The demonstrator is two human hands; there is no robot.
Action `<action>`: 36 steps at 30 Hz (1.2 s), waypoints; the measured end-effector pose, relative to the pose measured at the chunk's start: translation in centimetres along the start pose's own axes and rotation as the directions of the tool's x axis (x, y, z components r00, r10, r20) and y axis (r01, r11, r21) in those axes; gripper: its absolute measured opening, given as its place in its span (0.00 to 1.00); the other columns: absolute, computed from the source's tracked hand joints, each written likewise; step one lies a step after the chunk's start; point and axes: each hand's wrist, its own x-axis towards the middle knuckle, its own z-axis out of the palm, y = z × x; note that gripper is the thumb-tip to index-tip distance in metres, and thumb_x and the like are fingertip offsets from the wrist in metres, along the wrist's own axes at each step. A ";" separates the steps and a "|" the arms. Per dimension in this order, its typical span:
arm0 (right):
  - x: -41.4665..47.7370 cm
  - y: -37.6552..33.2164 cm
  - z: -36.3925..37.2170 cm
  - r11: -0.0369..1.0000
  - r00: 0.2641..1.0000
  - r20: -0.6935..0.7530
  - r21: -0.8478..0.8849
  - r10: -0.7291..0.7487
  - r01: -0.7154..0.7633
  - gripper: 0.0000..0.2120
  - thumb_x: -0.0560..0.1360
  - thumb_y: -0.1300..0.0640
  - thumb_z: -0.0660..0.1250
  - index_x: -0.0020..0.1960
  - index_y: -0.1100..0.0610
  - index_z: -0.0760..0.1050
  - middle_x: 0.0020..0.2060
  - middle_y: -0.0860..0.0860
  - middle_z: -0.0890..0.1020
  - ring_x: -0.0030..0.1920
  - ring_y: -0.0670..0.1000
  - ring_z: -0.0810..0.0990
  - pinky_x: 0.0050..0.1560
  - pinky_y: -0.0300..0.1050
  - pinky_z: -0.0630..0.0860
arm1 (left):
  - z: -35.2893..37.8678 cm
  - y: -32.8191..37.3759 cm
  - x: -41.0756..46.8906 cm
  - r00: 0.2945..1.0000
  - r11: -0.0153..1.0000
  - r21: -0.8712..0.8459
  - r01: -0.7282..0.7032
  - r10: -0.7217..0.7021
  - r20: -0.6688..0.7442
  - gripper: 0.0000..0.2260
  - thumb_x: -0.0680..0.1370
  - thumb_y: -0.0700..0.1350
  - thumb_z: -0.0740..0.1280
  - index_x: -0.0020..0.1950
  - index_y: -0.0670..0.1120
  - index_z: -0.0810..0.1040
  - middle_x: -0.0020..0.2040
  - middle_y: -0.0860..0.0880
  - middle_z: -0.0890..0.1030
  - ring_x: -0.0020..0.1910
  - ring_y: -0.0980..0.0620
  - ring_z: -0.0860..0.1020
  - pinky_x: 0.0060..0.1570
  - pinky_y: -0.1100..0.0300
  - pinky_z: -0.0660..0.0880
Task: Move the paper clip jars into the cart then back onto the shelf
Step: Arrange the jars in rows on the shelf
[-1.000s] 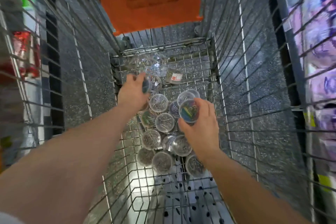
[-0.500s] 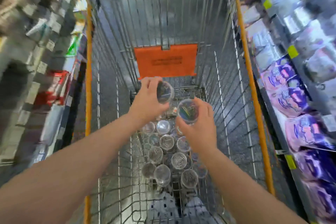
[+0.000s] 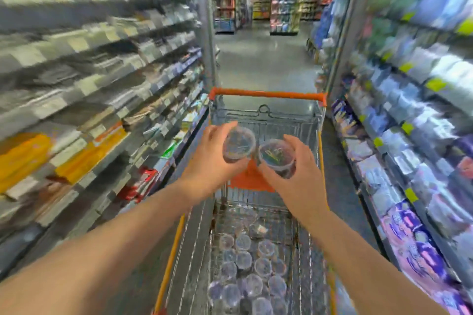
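Paper clip jars lifted above the cart

Paper clip jars are in both my hands: my left hand (image 3: pixel 210 161) has its fingers wrapped around one clear jar (image 3: pixel 238 144), my right hand (image 3: pixel 298 174) grips another (image 3: pixel 277 157) just beside it. Both sit over the wire cart (image 3: pixel 266 120). More jars (image 3: pixel 245 276) lie clustered on the cart's near floor. Blurred shelves (image 3: pixel 102 71) flank left and right.

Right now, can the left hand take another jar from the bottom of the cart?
Probably not. The left hand already holds a jar, raised well above the jars in the cart; nothing blocks the way down, but its grip is occupied.
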 end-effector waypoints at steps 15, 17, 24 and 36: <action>-9.5 -21.3 -3.9 0.885 0.910 0.204 0.384 -0.361 0.265 0.23 0.70 0.43 0.70 0.60 0.38 0.63 0.50 0.34 0.74 0.49 0.36 0.74 0.44 0.30 0.68 | -20.3 11.0 -19.4 0.909 0.989 0.065 0.137 -0.099 -0.404 0.23 0.68 0.51 0.73 0.58 0.55 0.66 0.49 0.60 0.73 0.45 0.60 0.74 0.41 0.75 0.67; -10.7 -25.2 -2.5 0.855 0.877 0.227 0.421 -0.423 0.303 0.24 0.68 0.38 0.68 0.60 0.38 0.62 0.53 0.35 0.73 0.52 0.39 0.72 0.45 0.29 0.68 | -24.3 10.9 -21.7 0.891 0.982 0.083 0.169 -0.116 -0.439 0.23 0.68 0.52 0.73 0.57 0.56 0.66 0.50 0.60 0.74 0.45 0.60 0.74 0.40 0.74 0.68; -15.7 -39.4 6.6 0.700 0.765 0.228 0.610 -0.603 0.371 0.27 0.68 0.40 0.70 0.63 0.44 0.66 0.49 0.34 0.72 0.48 0.28 0.71 0.42 0.25 0.67 | -39.0 8.2 -31.7 0.800 0.956 0.073 0.284 -0.194 -0.568 0.21 0.69 0.52 0.73 0.57 0.56 0.68 0.50 0.54 0.78 0.47 0.53 0.78 0.47 0.59 0.76; -24.9 -62.8 25.2 0.496 0.580 0.269 0.823 -0.769 0.276 0.24 0.64 0.40 0.64 0.58 0.43 0.68 0.40 0.39 0.74 0.39 0.30 0.73 0.36 0.25 0.67 | -62.5 0.9 -46.0 0.622 0.827 0.166 0.537 -0.256 -0.740 0.20 0.70 0.52 0.72 0.58 0.54 0.69 0.38 0.54 0.80 0.32 0.61 0.77 0.32 0.68 0.72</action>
